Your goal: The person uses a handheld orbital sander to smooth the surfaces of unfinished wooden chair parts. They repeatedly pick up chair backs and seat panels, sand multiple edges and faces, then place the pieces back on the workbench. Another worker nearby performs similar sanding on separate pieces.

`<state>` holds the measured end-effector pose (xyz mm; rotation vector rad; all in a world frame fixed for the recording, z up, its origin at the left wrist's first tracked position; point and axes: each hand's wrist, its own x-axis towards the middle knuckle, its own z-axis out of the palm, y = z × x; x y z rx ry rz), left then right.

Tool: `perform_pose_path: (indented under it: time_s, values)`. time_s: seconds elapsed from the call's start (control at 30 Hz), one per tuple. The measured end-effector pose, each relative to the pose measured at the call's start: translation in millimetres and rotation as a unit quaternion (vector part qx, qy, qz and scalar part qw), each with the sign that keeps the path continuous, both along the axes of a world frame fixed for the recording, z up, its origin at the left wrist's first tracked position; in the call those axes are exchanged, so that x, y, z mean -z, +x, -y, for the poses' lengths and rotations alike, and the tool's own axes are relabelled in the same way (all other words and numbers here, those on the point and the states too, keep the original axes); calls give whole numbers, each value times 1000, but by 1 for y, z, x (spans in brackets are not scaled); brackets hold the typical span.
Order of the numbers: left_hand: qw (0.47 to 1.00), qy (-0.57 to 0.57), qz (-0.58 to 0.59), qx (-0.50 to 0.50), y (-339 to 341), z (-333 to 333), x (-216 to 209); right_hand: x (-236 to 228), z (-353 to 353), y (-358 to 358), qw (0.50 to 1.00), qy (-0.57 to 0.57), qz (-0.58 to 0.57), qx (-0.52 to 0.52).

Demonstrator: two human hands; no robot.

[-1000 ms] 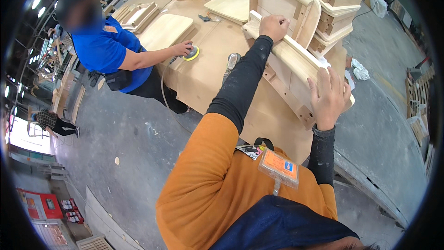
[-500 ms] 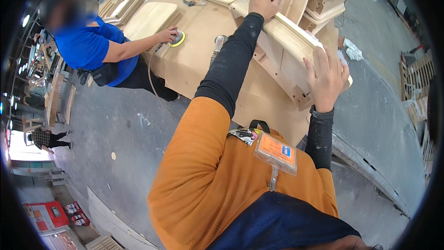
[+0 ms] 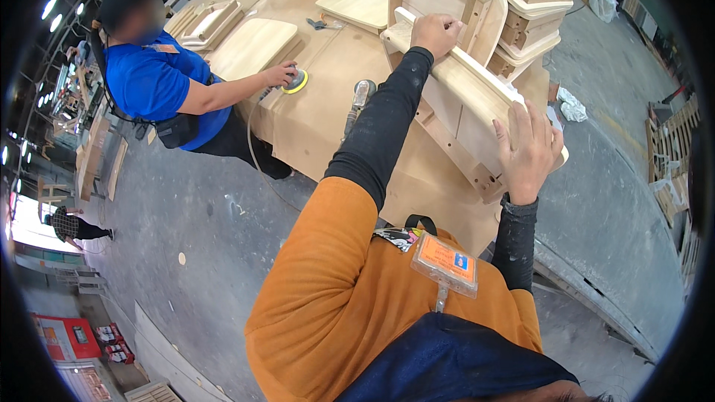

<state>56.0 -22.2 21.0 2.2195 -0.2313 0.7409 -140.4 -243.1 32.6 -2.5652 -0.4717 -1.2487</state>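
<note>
Your left hand (image 3: 437,33) is at the far end of the frame's (image 3: 471,83) upper rail, fingers bent; can't tell if that grip is closed on anything. Your right hand (image 3: 527,152) lies at the rail's near end, fingers spread, grip wide. Frame is tilted on the surface (image 3: 417,193), beside the stack (image 3: 521,33). Tool (image 3: 363,91) just beside your left sleeve (image 3: 387,123), kind unclear. Co-worker's hand (image 3: 281,74) is on a sander (image 3: 297,82).
</note>
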Motion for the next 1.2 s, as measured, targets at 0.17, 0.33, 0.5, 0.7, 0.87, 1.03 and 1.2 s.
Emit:
perform_pose_path:
  time_s: [0.17, 0.33, 0.5, 0.7, 0.87, 1.03, 1.2]
  values:
    - [1000, -17, 7, 11, 5, 2, 2, -1, 2, 4, 1000, -1, 3, -3]
    - [998, -4, 63, 19, 8, 5, 2, 1, 7, 6, 1000, -14, -4, 20]
    - [998, -38, -10, 54, -3, 6, -9, 0, 9, 3, 999, 23, -39, 9]
    - [998, -28, -40, 40, -5, 8, -16, -2, 9, 1, 998, 56, -20, 1]
    - [996, -43, -66, 41, -4, 6, -14, 1, 11, 0, 998, 64, -23, -15]
    - [997, -13, -69, 34, -8, 7, -16, 4, 13, -2, 997, 64, -30, -17]
    - [998, -2, -63, 31, -9, 9, -17, 5, 15, -3, 997, 66, -30, -24]
